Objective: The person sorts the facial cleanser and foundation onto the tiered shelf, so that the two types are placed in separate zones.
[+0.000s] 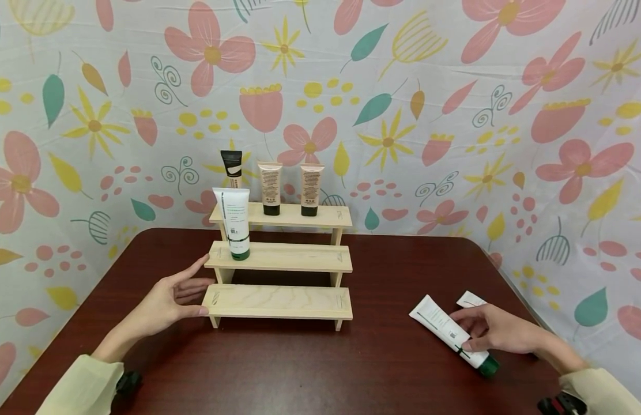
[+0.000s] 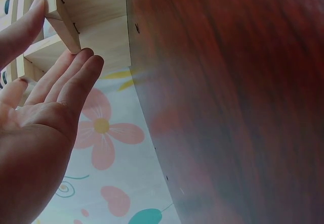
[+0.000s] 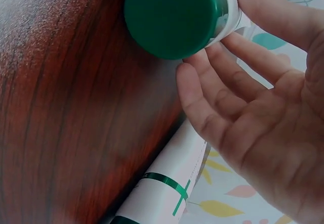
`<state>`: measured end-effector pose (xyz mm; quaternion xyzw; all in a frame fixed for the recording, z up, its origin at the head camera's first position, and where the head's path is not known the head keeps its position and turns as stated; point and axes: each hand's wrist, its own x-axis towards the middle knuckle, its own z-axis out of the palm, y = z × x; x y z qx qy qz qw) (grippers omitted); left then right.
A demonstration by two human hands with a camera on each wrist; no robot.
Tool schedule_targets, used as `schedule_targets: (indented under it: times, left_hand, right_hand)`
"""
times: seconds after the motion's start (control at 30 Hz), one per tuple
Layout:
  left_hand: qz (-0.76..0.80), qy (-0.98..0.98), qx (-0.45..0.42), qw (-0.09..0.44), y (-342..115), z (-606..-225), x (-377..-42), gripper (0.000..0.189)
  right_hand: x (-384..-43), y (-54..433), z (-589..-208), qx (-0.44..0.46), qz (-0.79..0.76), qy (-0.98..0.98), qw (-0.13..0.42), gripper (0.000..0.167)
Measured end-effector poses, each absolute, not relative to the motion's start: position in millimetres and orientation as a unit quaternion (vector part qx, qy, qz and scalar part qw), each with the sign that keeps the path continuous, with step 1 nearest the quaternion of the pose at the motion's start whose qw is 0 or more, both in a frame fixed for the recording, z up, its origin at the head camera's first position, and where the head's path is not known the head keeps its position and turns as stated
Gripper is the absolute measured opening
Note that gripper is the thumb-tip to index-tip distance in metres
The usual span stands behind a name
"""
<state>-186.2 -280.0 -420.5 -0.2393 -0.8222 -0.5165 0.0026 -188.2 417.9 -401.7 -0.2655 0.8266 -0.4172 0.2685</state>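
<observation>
My right hand pinches a white squeeze tube with a green cap between thumb and fingers, low over the right of the table. A second white tube lies beneath that hand, mostly hidden by it in the head view. My left hand touches the left end of a three-step wooden display rack, its fingers extended and thumb at the lowest step. One white tube with a green cap stands upright at the left of the middle step.
Two beige tubes with black caps stand on the top step, the left one and the right one. A black-topped tube is partly hidden behind the white one. The dark wooden table meets a floral cloth behind.
</observation>
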Motion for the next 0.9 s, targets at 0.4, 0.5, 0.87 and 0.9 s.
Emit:
schedule_targets:
  times: [0.4, 0.5, 0.87, 0.9]
  left_hand:
    - [-0.517, -0.821, -0.241, 0.002, -280.5, -420.8, -186.5, 0.105]
    - [-0.518, -0.821, -0.241, 0.002, -280.5, -420.7, -186.7, 0.105]
    - [-0.516, -0.822, -0.24, 0.003, -280.1, -420.3, -186.1, 0.106]
    - [-0.516, -0.822, -0.24, 0.003, -280.1, -420.4, -186.0, 0.106]
  right_hand:
    - [-191.7, 417.2, -400.0, -0.271, -0.423, 0.814, 0.291, 0.054]
    - [-193.3, 414.4, -399.3, -0.272, -0.423, 0.813, 0.292, 0.054]
    - [-197.2, 409.1, -396.4, -0.29, -0.421, 0.804, 0.303, 0.049]
    - [-197.7, 408.6, -396.2, -0.292, -0.42, 0.804, 0.304, 0.049]
